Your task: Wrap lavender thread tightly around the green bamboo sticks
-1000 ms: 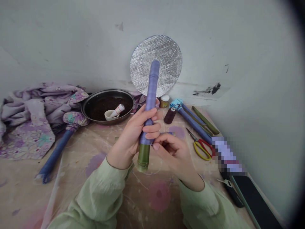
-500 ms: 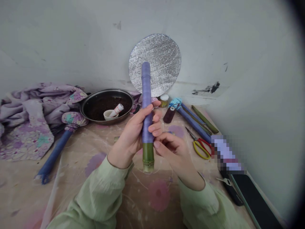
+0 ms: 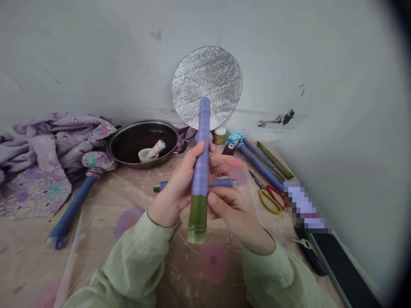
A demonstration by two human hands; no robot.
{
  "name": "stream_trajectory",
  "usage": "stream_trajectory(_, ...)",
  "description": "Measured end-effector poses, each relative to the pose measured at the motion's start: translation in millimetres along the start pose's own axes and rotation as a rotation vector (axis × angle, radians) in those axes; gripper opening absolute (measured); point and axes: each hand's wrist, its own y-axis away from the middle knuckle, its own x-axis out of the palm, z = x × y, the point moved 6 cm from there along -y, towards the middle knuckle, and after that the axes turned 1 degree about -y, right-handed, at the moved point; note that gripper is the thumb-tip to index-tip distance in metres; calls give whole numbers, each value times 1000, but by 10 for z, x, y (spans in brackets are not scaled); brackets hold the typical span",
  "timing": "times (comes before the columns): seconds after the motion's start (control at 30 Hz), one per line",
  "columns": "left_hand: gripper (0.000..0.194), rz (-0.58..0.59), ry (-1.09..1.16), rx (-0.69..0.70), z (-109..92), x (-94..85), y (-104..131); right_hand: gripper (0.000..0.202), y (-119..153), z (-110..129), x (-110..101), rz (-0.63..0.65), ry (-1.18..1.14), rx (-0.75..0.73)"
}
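Nearest, pale green sleeves [image 3: 135,269] rising from the lower edge of the view. Above them, left hand [image 3: 180,184] closed around a bamboo stick [image 3: 201,171] held nearly upright over the table [image 3: 105,205], fingers wrapped across its purple-thread-wound upper part. Bare green lower end now showing more fully below the grip, and sitting lower in the view than half a second ago. Right hand [image 3: 229,201] curled against the stick from the right, thumb pressed at the border between thread and bare bamboo; now blurred at the fingers, and whether it pinches any thread cannot be told. Stick top lower against the foil disc [image 3: 207,85] than before.

Just behind the hands, a second thread-wrapped stick [image 3: 221,183] lying flat on the table, far more exposed than in the earlier pictures. To the right, red-and-yellow scissors [image 3: 268,194], a dark thread spool [image 3: 228,149] and long blue and green sticks [image 3: 260,164]. To the left, a blue stick with a floral cloth head [image 3: 80,188]. Farther back, a dark pan [image 3: 143,139] holding a small white bowl [image 3: 147,155], a heap of purple floral cloth [image 3: 45,154], a small jar [image 3: 220,134], all placed as before. Foil disc leaning on the wall [image 3: 96,55].
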Motion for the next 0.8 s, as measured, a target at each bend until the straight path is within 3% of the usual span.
stream_trajectory(0.1,32,91,-16,-17,11,32,-1,51,-9,-47,14,-2,-55,56)
stream_trajectory(0.23,28,165,-110,-70,7,72,28,48,-26,-42,-36,-119,-34,15)
stream_trajectory(0.37,18,97,-223,-16,-37,37,20,41,-34,15,-92,-244,71,-15)
stream_trajectory(0.47,15,-21,-402,164,-136,-46,-9,34,-40,61,-145,-317,144,-2)
stream_trajectory(0.6,38,-115,-616,372,-280,-128,-4,26,-65,76,-185,-318,209,19)
stream_trajectory(0.7,43,-112,-673,366,-327,-143,17,22,-73,65,-200,-330,226,14)
stream_trajectory(0.8,26,-93,-655,337,-357,-116,54,20,-70,56,-185,-325,209,7)
